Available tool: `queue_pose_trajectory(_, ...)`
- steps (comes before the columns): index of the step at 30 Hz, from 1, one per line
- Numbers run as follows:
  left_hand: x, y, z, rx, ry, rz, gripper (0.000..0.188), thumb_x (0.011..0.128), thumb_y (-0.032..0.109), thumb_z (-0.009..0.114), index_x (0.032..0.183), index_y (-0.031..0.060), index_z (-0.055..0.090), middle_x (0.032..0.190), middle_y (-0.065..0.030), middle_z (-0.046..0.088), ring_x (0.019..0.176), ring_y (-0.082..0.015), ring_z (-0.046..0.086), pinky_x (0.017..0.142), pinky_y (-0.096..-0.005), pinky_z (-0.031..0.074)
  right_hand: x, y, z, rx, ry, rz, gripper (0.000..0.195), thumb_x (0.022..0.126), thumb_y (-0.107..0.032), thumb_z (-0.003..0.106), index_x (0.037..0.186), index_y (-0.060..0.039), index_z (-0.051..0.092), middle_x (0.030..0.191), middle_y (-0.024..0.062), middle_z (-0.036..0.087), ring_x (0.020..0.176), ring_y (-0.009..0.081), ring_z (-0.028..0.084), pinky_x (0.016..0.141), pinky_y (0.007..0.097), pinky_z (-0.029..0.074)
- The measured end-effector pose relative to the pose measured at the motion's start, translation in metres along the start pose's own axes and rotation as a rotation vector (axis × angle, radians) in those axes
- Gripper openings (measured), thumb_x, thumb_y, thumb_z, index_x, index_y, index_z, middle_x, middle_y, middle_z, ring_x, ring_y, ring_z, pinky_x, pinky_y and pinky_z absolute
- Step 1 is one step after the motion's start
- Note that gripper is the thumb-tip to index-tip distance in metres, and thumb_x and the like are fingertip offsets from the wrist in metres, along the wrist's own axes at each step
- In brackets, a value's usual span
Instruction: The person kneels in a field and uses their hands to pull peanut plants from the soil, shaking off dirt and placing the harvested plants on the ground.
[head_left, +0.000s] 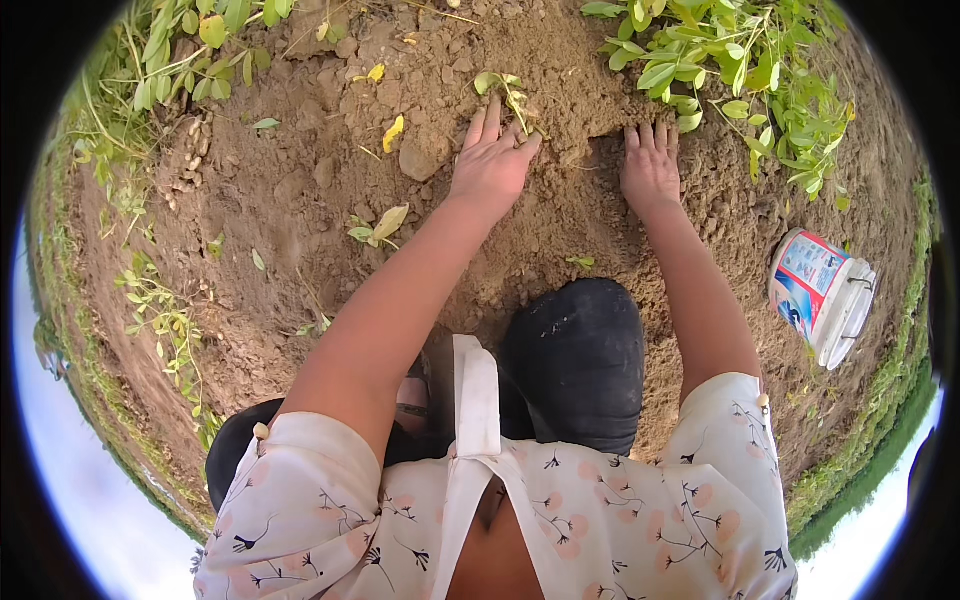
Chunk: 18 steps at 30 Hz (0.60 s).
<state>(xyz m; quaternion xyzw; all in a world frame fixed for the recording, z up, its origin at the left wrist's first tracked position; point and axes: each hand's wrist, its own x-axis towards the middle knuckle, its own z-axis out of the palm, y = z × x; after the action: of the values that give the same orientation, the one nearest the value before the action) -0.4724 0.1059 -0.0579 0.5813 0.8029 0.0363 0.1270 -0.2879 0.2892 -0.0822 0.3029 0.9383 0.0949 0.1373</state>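
Note:
My left hand (493, 161) lies palm down on the loose brown soil (570, 195), its fingers spread beside a small leafy sprig (515, 97) that reaches between the fingertips and thumb. Whether the fingers grip the stem I cannot tell. To the right, my right hand (651, 165) rests on the soil, with its fingertips at the edge of a shallow dark hollow and just below a leafy green plant (739, 67). Its fingertips are partly hidden by soil. A clod (421, 159) sits left of my left hand.
Pulled plants (161, 67) lie at the upper left, with peanut pods (196, 146) near them. A white plastic bucket (814, 289) with a printed label is tipped over at the right. My dark-clad knee (581, 360) is on the ground below my hands.

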Motion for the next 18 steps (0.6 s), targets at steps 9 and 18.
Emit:
queue_pose_trajectory(9,0.079,-0.016,-0.042,0.051,-0.485,-0.038,0.047,0.089,0.022,0.064,0.136,0.0133,0.062,0.147,-0.0162,0.051,0.148,-0.0508,0.026,0.121,-0.0692,0.013,0.098,0.042,0.014,0.319,-0.215,0.116,0.081,0.086,-0.026,0.067,0.159,-0.0191,0.031,0.157,0.0215,0.040,0.150,0.0385,0.029,0.118,0.0461,0.036)
queue_pose_trajectory(18,0.100,0.000,-0.014,0.151,-0.415,-0.188,0.071,0.081,0.012,0.059,0.147,-0.0093,0.044,0.149,-0.0239,0.049,0.145,-0.0499,0.032,0.117,-0.0744,0.011,0.114,-0.014,-0.018,0.753,-0.316,0.250,0.043,0.081,-0.022,0.063,0.116,0.0032,0.067,0.128,0.0223,0.064,0.122,0.0392,0.059,0.102,0.0406,0.050)
